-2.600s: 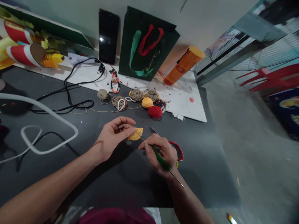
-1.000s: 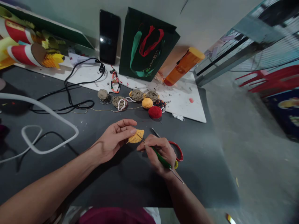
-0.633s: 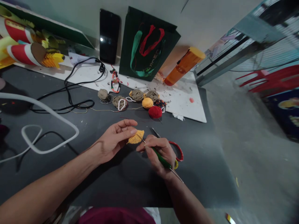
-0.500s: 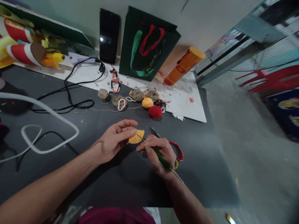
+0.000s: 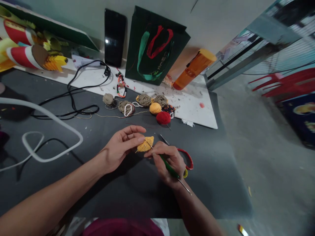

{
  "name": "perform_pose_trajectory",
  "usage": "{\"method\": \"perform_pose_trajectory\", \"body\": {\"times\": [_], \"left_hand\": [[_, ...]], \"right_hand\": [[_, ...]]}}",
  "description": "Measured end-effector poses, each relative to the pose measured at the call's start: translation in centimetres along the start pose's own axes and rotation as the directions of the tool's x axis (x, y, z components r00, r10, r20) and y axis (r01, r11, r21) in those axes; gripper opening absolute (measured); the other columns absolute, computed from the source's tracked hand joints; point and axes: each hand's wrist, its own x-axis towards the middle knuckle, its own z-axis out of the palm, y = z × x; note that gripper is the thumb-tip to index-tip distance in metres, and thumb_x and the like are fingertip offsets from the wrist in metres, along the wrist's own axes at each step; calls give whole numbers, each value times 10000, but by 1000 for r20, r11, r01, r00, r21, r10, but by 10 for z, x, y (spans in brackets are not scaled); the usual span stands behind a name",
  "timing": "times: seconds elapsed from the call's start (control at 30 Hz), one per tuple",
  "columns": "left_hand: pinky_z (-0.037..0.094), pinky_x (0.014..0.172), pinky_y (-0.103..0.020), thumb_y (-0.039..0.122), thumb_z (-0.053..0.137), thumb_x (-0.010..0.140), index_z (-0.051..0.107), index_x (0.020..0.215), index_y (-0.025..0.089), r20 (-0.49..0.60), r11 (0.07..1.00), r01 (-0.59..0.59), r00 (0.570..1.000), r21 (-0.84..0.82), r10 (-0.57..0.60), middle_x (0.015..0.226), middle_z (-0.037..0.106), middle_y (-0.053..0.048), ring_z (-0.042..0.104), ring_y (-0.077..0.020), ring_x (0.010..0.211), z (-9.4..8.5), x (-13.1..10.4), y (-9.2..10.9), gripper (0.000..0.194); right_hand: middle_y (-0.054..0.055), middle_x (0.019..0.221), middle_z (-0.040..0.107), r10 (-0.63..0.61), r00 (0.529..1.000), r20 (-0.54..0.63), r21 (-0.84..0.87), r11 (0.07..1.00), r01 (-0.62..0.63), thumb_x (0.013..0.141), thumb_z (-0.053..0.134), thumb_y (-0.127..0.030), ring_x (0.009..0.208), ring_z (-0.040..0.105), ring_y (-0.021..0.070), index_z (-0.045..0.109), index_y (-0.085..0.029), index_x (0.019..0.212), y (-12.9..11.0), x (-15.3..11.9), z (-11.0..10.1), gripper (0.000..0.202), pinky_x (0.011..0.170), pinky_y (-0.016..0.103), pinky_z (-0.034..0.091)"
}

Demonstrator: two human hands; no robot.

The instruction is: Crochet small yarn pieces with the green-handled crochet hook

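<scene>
Fingers of my left hand [image 5: 118,149] pinch a small yellow crochet piece [image 5: 145,144] at its left edge, thumb and forefinger closed on it, the other fingers spread loosely above. I see the piece raised just over the dark table mat [image 5: 128,193], between both hands.

My right hand [image 5: 167,160] is closed around a green-handled crochet hook [image 5: 169,167], gripped like a pen; its metal tip touches the yellow piece, and its bare metal tail juts out past my wrist. Just beside that hand, partly under it, lie red-handled scissors [image 5: 187,158], blade tip pointing away from me.

Farther back, near the edge of a white board [image 5: 194,108], I count 2 yarn balls side by side: a yellow yarn ball [image 5: 155,108] and a red yarn ball [image 5: 163,118]. Left of them sit several beige twine rolls [image 5: 144,100] with white beads. Against the wall stand a dark green gift bag [image 5: 155,49], a black phone [image 5: 114,37] and a tilted orange bottle [image 5: 194,68]. A black cable [image 5: 73,98] and a white cable [image 5: 49,121] loop across the mat at left.
</scene>
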Motion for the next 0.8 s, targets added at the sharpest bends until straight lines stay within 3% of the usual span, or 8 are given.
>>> {"method": "perform_pose_trajectory", "body": {"times": [0.4,0.8], "left_hand": [[483,687,-188,141,858,632,741,927,172,15,995,-80,997,63,80,773,694,10,622,-86,714,1,-3,4,319],[480,660,-178,193,850,665,735,955,164,-15,996,-72,997,52,73,786,717,1,631,-81,684,1,-3,3,313]], "right_hand": [[17,731,745,92,995,-22,-49,994,-93,857,550,-64,643,677,166,588,-247,958,-2,-3,-1,212,598,301,523],[18,696,711,172,984,-38,-64,983,-174,898,555,-153,613,648,158,626,-233,879,-1,-6,-2,108,588,301,515]]}}
